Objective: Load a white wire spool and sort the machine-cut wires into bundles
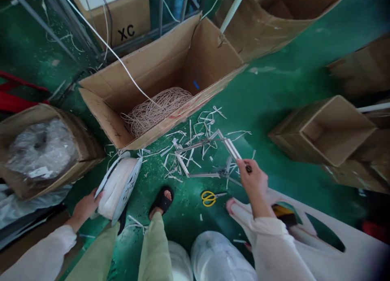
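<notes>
At the lower left, my left hand grips the rim of a large spool wound with white material, which is tilted beside my leg. My right hand is closed around one bar of an angular silver metal frame, with a small dark knob showing by the fingers. That frame is held over the green floor, where cut white strips lie scattered. Between my feet and the right arm, yellow-handled scissors rest on the floor.
Ahead, an open cardboard box holds a tangle of thin pale cord, one strand running up to the left. A box of clear plastic stands left. Open boxes are at right, a white plastic chair lower right.
</notes>
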`<state>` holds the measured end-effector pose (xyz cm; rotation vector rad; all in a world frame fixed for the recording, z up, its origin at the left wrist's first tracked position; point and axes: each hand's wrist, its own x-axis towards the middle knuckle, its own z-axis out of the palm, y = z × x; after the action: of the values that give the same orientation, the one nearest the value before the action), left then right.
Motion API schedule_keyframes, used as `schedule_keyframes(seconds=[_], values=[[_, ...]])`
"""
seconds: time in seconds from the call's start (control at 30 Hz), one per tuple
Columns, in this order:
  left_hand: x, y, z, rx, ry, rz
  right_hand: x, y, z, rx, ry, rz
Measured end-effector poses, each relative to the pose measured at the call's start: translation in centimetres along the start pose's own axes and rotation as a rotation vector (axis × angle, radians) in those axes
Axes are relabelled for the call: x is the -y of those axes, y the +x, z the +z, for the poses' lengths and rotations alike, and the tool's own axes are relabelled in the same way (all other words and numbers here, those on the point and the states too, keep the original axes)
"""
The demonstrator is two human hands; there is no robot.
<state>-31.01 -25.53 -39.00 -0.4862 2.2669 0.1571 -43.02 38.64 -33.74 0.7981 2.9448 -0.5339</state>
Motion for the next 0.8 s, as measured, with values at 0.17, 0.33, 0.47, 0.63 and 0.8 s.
schedule_keyframes(seconds=[0.17, 0.33, 0.47, 0.63, 0.8], values=[[-0.6, -0.3, -0.4, 0.050, -0.068, 0.008, 3.2, -3.5, 3.1, 0.049, 0.050, -0.102], [-0.5, -0.4, -0.3, 0.047, -0.206, 0.020, 5.7, -6.7, 4.7, -0.056, 0.067, -0.129], [0.1, -0.5, 0.2, 0.038, -0.302, 0.034, 11.7, -14.9, 6.6, -0.267, 0.184, -0.035], [0.7, -0.8, 0.8, 0.067, -0.433, 0.052, 24.0, -32.4, 15.5, 0.620, 0.704, 0.142], [1.0, -0.7, 0.9, 0.110, -0.462, 0.098, 29.4, -39.6, 20.9, 0.569, 0.652, 0.278]])
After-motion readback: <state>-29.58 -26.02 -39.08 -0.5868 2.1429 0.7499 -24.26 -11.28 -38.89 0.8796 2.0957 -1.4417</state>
